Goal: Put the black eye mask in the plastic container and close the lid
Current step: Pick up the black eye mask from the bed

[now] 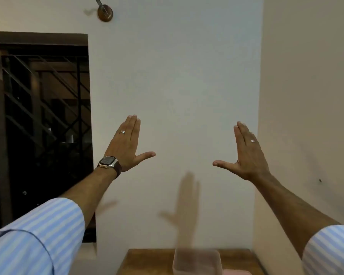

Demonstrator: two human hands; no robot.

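Observation:
My left hand [127, 144] and my right hand [243, 153] are raised flat in front of the white wall, fingers together and thumbs stretched toward each other. Both hold nothing. A watch sits on my left wrist, and each hand wears a ring. Far below them, at the bottom edge of the view, the clear plastic container [197, 262] stands on a wooden table [147, 261]; only its upper part shows. A pink edge [237, 272] lies just right of the container. The black eye mask is not in view.
A dark window with a metal grille [40, 126] fills the left side. A round wooden wall fitting [105, 12] hangs high up. The wall turns a corner on the right [259, 135].

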